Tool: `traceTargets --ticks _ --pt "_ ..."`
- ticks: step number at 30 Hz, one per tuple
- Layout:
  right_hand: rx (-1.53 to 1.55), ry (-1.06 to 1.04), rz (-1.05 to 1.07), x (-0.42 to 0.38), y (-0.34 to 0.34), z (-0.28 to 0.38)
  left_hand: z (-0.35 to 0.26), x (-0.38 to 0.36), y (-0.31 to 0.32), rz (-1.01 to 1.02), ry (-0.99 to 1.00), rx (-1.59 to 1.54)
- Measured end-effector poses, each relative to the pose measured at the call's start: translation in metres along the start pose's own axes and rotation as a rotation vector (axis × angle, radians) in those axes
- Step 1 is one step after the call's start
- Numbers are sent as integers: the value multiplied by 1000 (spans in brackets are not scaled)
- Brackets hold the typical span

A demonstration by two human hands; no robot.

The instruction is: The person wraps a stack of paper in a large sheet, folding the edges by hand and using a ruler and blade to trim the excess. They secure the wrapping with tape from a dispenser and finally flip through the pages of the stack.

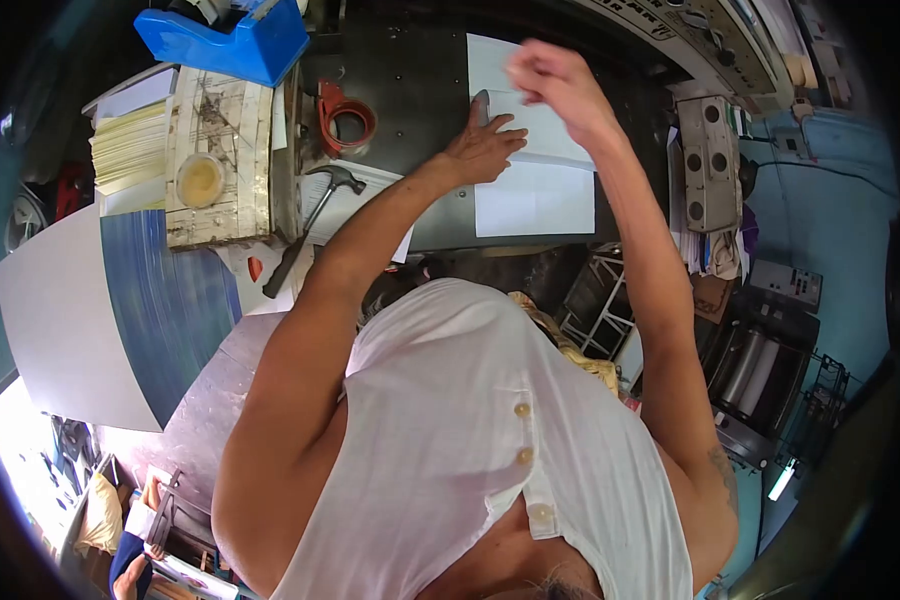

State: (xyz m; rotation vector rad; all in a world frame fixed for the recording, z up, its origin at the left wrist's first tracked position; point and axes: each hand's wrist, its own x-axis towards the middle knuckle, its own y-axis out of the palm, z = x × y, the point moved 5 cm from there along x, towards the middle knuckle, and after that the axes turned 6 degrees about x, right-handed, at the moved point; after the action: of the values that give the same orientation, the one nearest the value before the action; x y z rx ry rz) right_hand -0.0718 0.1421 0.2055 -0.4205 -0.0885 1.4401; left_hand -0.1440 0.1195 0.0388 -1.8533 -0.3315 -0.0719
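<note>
White sheets of paper (535,205) lie on the dark work surface in front of me, one overlapping another. My left hand (485,148) rests at their left edge with its fingers spread, and a small grey rounded thing (482,100) shows beside it. Over the upper part of the paper, my right hand (560,85) is curled closed and slightly blurred by motion. Whatever its fingers hold, if anything, I cannot make out.
Left of the paper are a red tape dispenser (348,120), a hammer (320,215) and a worn wooden block (220,150) bearing a round dish (201,181). A blue dispenser (230,45) stands behind. A grey metal box with holes (708,150) is at right.
</note>
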Motion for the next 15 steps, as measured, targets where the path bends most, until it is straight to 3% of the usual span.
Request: traceTargets --ticks 1,3,6,15 --pt "-22 89 -114 -4 -28 -36 4 0 -3 -4 22 -13" --pt "-11 256 -123 -20 -58 -90 12 2 -9 17 -22 -69" --pt "123 304 -133 -32 -59 -135 26 8 -5 -2 -30 -155" --pt "53 273 -264 -32 -41 -191 32 10 -5 30 -37 -216"
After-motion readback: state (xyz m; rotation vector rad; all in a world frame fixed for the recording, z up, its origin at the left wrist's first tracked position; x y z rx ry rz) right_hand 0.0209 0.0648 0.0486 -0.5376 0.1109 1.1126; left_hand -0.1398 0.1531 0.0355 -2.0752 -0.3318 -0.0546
